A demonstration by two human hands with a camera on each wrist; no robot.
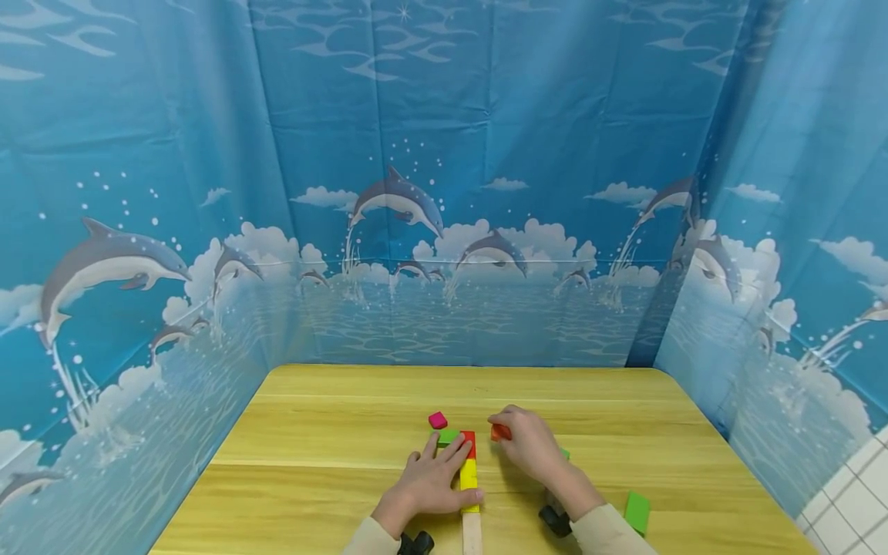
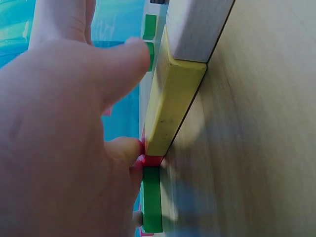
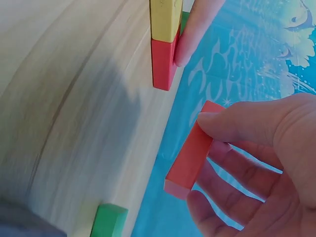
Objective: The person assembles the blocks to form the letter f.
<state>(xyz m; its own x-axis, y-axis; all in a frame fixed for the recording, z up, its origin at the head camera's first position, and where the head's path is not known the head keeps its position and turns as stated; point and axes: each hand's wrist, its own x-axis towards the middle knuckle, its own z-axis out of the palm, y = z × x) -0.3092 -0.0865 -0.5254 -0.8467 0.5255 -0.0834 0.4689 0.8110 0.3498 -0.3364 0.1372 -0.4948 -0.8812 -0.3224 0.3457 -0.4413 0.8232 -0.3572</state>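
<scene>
Between the thumb and fingers of my right hand [image 1: 533, 445] is a red-orange block [image 3: 190, 153], pinched and held apart from the row. That row has a red block [image 3: 163, 64] at its far end, then a yellow block [image 1: 469, 474], then a pale wooden block [image 1: 472, 532] nearest me. A green block [image 1: 448, 438] lies left of the red end, touching it in the left wrist view. My left hand [image 1: 432, 479] spreads over the row, fingertips on the red and green blocks, thumb across the yellow one. Beyond the green block is a magenta block [image 1: 437, 420].
On the right of the wooden table [image 1: 333, 432] lies a green block [image 1: 637, 512]. Another green block [image 1: 565, 454] is mostly hidden behind my right wrist. A blue dolphin-print curtain [image 1: 430, 324] stands behind the table and along both sides.
</scene>
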